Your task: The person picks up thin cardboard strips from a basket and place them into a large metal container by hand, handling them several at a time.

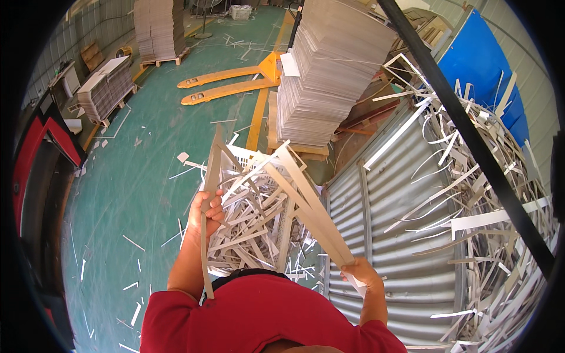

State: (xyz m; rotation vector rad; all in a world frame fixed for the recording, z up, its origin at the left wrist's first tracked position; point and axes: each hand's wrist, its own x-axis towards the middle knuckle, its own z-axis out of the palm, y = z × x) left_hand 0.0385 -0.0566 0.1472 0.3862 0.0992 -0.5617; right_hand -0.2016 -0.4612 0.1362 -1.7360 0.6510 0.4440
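Observation:
My left hand (212, 212) is closed around long grey-white cardboard strips (213, 170), which stick up above the fist and hang down towards my red shirt. Lower on the right, my right hand (363, 271) grips the end of a wider bundle of cardboard strips (315, 212) that slants up and to the left. Between the hands stands a white plastic basket (284, 234), its perforated wall showing, heaped with loose cardboard offcuts (247, 220). The upper ends of both bundles lie over the basket from this view.
To the right, a corrugated metal panel (397, 212) borders a large heap of strips (490, 176). A black bar (468, 132) crosses there. Ahead are a stack of cardboard sheets (326, 75) and a yellow pallet jack (234, 81). Scraps lie on the green floor (132, 194).

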